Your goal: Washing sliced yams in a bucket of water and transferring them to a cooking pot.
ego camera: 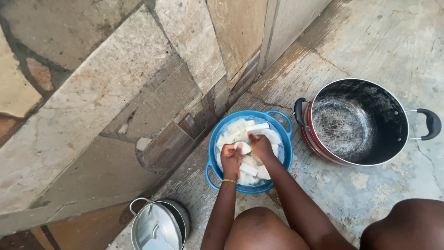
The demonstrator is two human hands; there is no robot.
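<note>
Stone cladding in tan and grey slabs [92, 92] fills the left side, a wall face meeting the worn concrete floor [370, 41] along a slanted seam. Low at the left edge of that floor stands a small round silver metal pot [181, 216] with a shiny lid [155, 229] resting tilted in its mouth. Just right of it and further up sits a round blue plastic basin with two loop handles [212, 153], filled with cloudy water and many pale white peeled chunks [252, 170] that look like cut tuber. Both of the person's bare arms reach into this basin from below. The left hand [231, 159], with a thin yellow band [229, 181] at its wrist, is curled around one white piece [244, 147], and the right hand [261, 145] closes on the same piece from the other side, fingers bent over it; the two hands touch one another above the water. The held piece sits near the middle of the basin, just above the other chunks. Further right, close beside the basin but not clearly touching it, stands a large round red pot with a dark scratched interior and two black handles [356, 121]. The person's bare knees [261, 229] show along the bottom edge.
</note>
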